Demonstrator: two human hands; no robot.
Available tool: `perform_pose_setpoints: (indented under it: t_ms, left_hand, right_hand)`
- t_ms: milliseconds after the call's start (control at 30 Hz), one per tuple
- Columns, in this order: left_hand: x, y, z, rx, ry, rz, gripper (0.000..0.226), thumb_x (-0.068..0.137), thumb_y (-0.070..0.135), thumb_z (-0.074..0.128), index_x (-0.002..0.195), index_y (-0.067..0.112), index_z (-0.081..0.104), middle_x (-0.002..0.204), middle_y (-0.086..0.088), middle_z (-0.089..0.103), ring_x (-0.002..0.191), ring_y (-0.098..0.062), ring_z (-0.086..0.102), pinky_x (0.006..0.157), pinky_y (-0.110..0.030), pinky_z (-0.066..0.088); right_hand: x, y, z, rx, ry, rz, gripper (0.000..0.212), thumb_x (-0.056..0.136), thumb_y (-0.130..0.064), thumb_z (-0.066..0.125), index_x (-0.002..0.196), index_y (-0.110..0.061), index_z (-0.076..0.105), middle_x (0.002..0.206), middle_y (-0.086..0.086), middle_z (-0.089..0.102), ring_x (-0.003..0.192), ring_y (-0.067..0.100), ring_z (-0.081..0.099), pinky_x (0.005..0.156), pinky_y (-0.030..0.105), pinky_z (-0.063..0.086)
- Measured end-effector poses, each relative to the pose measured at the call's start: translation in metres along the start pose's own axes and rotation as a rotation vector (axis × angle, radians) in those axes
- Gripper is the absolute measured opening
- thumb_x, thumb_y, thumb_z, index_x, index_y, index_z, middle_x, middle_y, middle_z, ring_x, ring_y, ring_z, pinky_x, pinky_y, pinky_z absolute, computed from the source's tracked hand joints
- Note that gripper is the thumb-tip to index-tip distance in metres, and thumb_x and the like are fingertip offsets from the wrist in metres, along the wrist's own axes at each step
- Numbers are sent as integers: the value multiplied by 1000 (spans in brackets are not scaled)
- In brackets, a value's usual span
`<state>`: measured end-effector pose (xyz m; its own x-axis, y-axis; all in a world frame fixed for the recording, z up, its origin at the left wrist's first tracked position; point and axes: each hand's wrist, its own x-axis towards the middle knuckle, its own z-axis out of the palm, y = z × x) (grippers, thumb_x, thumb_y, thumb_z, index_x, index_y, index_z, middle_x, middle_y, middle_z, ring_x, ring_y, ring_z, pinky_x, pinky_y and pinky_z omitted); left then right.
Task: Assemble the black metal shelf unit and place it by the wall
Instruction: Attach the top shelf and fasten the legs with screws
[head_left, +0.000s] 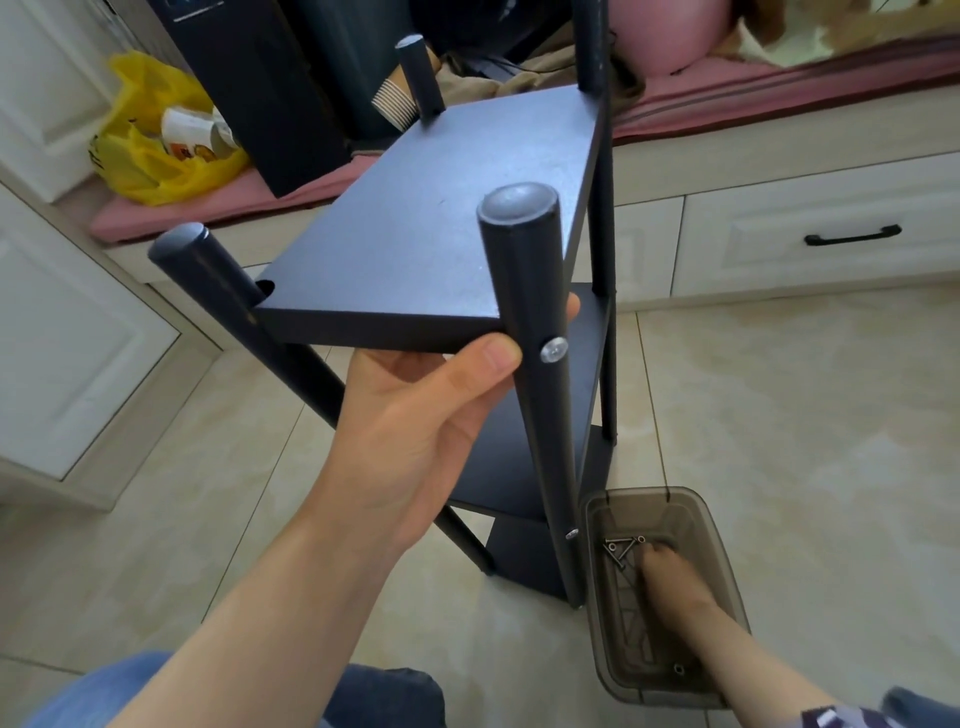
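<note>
The black metal shelf unit (441, 218) stands on the tiled floor with its top panel near the camera and lower panels beneath. Four black round posts with grey caps rise at its corners. A silver bolt (554, 349) sits in the near right post (530, 291). My left hand (415, 426) grips the top panel's front edge beside that post, thumb on the edge and fingers underneath. My right hand (670, 571) reaches down into a smoky clear plastic box (727, 587), fingertips on several loose bolts (621, 550); whether it holds one is hidden.
A white window-seat cabinet with a black-handled drawer (852, 236) runs behind the shelf, topped by a pink cushion (218, 192). A yellow bag (156, 135) and a tall black box (249, 83) lie on it. A white cabinet stands left. My blue jeans show below.
</note>
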<state>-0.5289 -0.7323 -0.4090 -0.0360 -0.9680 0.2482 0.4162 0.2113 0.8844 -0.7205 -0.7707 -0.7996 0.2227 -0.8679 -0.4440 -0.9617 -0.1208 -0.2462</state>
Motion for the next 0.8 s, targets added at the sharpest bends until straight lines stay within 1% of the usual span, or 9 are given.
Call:
perform_pose_setpoints:
  t_ms: [100, 167, 267, 400, 467, 567, 667, 733, 800]
  left_hand:
    - [1, -1, -1, 1, -1, -2, 48, 76, 13, 77, 121, 6, 60, 107, -8, 76, 111, -36, 69, 93, -36, 55]
    - [1, -3, -3, -1, 18, -4, 40, 75, 5, 80, 113, 11, 71, 108, -11, 76, 112, -37, 69, 93, -38, 55]
    - [1, -5, -4, 2, 24, -20, 33, 78, 4, 70, 109, 14, 76, 110, -14, 75, 113, -38, 68, 95, -40, 55]
    - [0, -1, -6, -1, 31, -30, 35, 77, 7, 73, 110, 20, 76, 124, -20, 68, 122, -44, 61, 105, -49, 51]
    - [-1, 0, -5, -18, 37, -30, 40, 77, 8, 75, 115, 16, 73, 129, -24, 65, 123, -45, 59, 107, -52, 48]
    - [-2, 2, -3, -38, 39, -35, 43, 76, 7, 77, 117, 14, 71, 131, -26, 63, 124, -45, 59, 108, -54, 47]
    - [-3, 2, -4, -41, 41, -47, 46, 77, 2, 77, 121, 9, 67, 130, -26, 63, 123, -44, 60, 106, -53, 48]
    - [-3, 3, -4, -38, 43, -55, 51, 78, 2, 74, 128, 4, 61, 130, -25, 63, 123, -42, 61, 106, -53, 49]
    - [-3, 3, -4, -27, 41, -52, 55, 79, 3, 72, 132, 1, 58, 130, -24, 64, 122, -40, 61, 105, -51, 50]
  right_hand:
    - [-7, -4, -10, 52, 19, -17, 35, 100, -5, 40, 134, -9, 50, 132, 10, 60, 120, 24, 59, 95, 29, 46]
    - [-12, -6, -18, 76, 41, -35, 28, 100, -9, 45, 124, -12, 58, 125, 8, 64, 114, 22, 62, 91, 27, 47]
    - [-19, -11, -38, 117, 79, -7, 19, 95, -10, 51, 110, -16, 61, 110, 4, 68, 97, 20, 65, 79, 27, 51]
    - [-35, -30, -100, 235, 197, -9, 7, 98, -10, 40, 97, -11, 47, 99, 17, 65, 94, 37, 62, 69, 37, 39]
    - [-53, -39, -142, 329, 288, -36, 17, 102, -15, 35, 89, -11, 44, 87, 16, 58, 89, 37, 60, 72, 39, 40]
    - [-91, -60, -210, 435, 381, -141, 27, 105, -17, 33, 84, -9, 48, 79, 11, 51, 76, 26, 49, 71, 34, 37]
    - [-132, -86, -277, 760, 437, -227, 38, 104, -15, 34, 67, -13, 42, 62, 6, 46, 62, 21, 41, 62, 36, 32]
    - [-158, -99, -314, 981, 406, -268, 37, 106, -24, 34, 72, -13, 43, 57, 4, 49, 58, 21, 42, 58, 34, 36]
    - [-181, -109, -341, 1094, 336, -288, 32, 106, -34, 37, 84, -12, 45, 68, 6, 66, 63, 21, 57, 60, 30, 46]
